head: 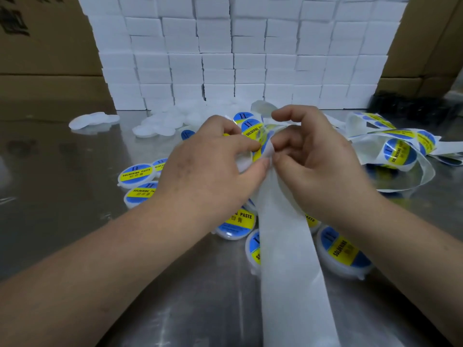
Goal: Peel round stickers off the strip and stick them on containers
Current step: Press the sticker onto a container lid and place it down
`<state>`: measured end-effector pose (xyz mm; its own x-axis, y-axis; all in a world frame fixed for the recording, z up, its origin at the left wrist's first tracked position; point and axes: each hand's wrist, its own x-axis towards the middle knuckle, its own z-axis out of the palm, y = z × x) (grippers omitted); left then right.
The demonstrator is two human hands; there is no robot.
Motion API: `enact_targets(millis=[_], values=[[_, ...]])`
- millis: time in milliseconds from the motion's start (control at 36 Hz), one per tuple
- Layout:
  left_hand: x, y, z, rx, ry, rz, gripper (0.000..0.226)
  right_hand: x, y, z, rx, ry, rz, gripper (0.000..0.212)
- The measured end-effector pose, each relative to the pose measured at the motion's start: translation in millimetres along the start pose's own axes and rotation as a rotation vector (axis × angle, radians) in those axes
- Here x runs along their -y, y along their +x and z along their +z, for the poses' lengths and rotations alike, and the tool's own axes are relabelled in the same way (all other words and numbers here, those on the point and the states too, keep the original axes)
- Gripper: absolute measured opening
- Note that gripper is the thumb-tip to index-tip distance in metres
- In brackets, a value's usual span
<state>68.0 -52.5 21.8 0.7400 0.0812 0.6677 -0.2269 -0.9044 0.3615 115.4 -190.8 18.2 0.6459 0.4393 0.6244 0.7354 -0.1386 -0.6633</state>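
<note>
Labelling looks partly done: several containers (pixel 136 172) around the hands already carry stickers, while plain white containers (pixel 160 122) lie behind on the surface (pixel 62 209). The left hand (pixel 213 156) and right hand (pixel 315 156) both pinch the strip (pixel 288 259) at centre, apparently peeling a sticker (pixel 251 130). Its loaded length curls at right.

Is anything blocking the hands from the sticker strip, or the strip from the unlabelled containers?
Nothing visible. The left hand and right hand already pinch the sticker strip, and the plain white containers lie just beyond them on the table, uncovered.
</note>
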Motion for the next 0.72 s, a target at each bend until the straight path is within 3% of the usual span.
enact_targets(millis=[83, 167, 306, 528, 722], values=[[-1, 1, 0, 0.033, -0.156, -0.070, 0.034, 0, 0, 0, 0.002, -0.035, -0.026, 0.048], [0, 4, -3, 0.061, -0.250, -0.126, 0.003, 1, 1, -1, -0.011, -0.058, -0.041, 0.054], [3, 11, -9, -0.024, -0.348, -0.241, 0.037, -1, 2, -3, -0.058, -0.080, 0.014, 0.051], [18, 21, -16, -0.253, -0.498, -0.414, 0.028, -1, 3, -8, -0.221, -0.219, 0.047, 0.056], [10, 14, -7, -0.151, -0.426, -0.327, 0.028, 3, 2, -8, -0.310, -0.285, 0.015, 0.052]])
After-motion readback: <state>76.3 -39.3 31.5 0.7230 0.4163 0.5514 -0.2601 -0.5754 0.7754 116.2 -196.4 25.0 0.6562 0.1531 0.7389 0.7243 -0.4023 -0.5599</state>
